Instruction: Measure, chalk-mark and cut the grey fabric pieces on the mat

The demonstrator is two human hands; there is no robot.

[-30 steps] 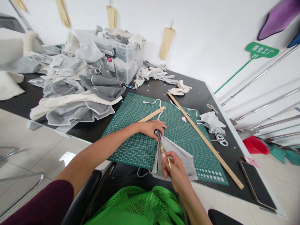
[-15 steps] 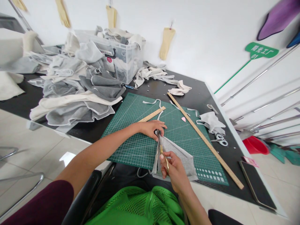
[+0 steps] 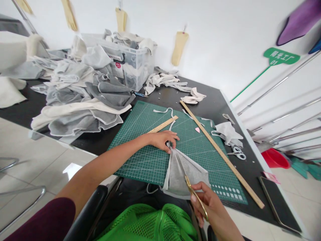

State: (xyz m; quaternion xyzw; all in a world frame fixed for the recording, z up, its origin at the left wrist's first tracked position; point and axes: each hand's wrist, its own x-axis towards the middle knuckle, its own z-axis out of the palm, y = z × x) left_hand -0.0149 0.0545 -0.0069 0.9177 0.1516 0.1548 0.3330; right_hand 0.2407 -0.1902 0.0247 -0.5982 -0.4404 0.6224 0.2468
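A piece of grey fabric (image 3: 189, 170) lies on the green cutting mat (image 3: 140, 157), its lower end hanging past the mat's near edge. At its top corner my left hand (image 3: 164, 140) pinches the cloth between thumb and fingers. Gold-handled scissors (image 3: 188, 184) are gripped in my right hand (image 3: 207, 204), fingers through the loops. Their blades look closed and point up across the fabric, below my left hand. A thin grey strip (image 3: 172, 125) runs on the mat just beyond my left hand.
Short (image 3: 163, 124) and long wooden rulers (image 3: 220, 152) lie on the mat. White scissors (image 3: 237, 153), fabric scraps (image 3: 228, 132) and a phone (image 3: 279, 204) are at right. Piled grey cloths (image 3: 85, 117) and a clear plastic bin (image 3: 140, 67) stand back left.
My right hand has drawn the scissors back, down and to the right, away from my left hand. The left hand stays at the fabric's corner. The view has shifted slightly.
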